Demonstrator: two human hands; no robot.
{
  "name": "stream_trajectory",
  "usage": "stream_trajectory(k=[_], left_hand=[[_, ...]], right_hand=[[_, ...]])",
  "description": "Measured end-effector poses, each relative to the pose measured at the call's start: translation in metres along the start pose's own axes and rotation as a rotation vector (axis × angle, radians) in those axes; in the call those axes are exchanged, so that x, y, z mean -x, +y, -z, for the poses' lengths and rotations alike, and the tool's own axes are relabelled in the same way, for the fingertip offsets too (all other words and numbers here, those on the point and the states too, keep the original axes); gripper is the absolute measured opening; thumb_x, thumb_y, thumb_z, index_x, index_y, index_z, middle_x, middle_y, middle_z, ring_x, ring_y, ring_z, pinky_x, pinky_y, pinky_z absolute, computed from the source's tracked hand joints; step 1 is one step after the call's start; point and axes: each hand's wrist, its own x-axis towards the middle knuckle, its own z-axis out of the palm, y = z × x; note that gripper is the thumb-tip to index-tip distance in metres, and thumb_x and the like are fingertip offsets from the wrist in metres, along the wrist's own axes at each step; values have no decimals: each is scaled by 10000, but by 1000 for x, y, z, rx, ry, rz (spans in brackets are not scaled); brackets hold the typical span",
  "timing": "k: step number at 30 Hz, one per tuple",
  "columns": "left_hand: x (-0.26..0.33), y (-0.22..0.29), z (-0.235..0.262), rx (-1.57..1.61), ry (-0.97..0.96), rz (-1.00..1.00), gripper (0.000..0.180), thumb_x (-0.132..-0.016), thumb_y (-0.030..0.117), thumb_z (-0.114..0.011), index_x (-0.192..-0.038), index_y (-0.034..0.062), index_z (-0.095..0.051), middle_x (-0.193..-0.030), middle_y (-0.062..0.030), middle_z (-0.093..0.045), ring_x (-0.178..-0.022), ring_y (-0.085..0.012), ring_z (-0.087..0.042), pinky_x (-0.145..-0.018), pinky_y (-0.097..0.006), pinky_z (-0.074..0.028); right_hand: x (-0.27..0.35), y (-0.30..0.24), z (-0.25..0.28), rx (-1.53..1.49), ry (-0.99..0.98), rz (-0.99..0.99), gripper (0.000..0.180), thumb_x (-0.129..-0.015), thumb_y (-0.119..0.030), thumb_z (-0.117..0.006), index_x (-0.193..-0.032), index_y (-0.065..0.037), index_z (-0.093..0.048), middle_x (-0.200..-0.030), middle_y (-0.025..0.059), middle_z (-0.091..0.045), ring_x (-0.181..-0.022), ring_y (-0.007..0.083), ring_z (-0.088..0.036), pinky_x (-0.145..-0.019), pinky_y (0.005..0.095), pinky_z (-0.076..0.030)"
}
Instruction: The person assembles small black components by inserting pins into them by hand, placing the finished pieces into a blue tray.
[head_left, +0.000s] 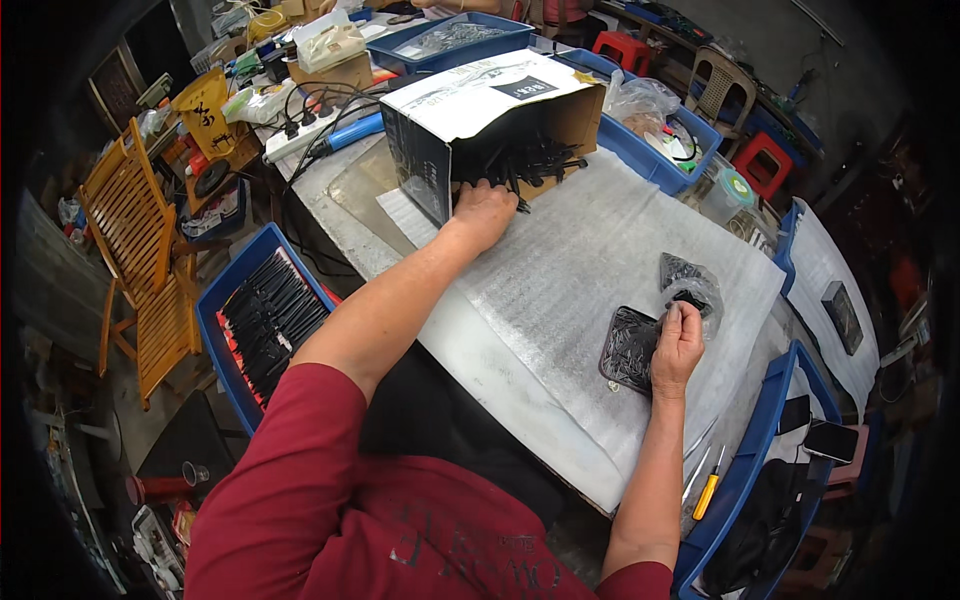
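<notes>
1. The bench [345, 235] carries a white foam sheet [560, 290] over most of its top.
2. On the sheet: a tipped cardboard box [480, 110] at the far side, a black mesh piece [630, 345] near right.
3. Blue bins [655, 160] line the far edge.

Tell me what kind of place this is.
Probably a small workshop or packing bench: blue bins of black parts, a cardboard box of black pieces the left hand reaches into, and a power strip.

Left hand [483, 212] fingertips hidden among black parts [530, 160] inside tipped cardboard box [480, 110]; box depth unreadable.
</notes>
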Motion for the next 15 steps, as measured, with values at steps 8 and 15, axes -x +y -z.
stream_trajectory(k=[8, 15], left_hand=[[5, 4, -13, 218, 168, -115, 189, -781, 54, -395, -948, 73, -483, -881, -116, -554, -920, -298, -499, -885, -517, -334], [10, 49, -1, 712, 504, -211, 116, -776, -5, -493, -878, 49, -491, -785, -111, -564, -666, -242, -566, -664, -310, -468]], right_hand=[[0, 4, 4, -20, 27, -21, 131, -866, -107, -475, -843, 9, -533, -612, -12, -475, -548, 49, -409, -487, 198, -356], [-7, 10, 6, -10, 58, -40, 111, -839, -91, -505, -841, 8, -556, -585, -18, -468, -538, 44, -406, -481, 199, -353]])
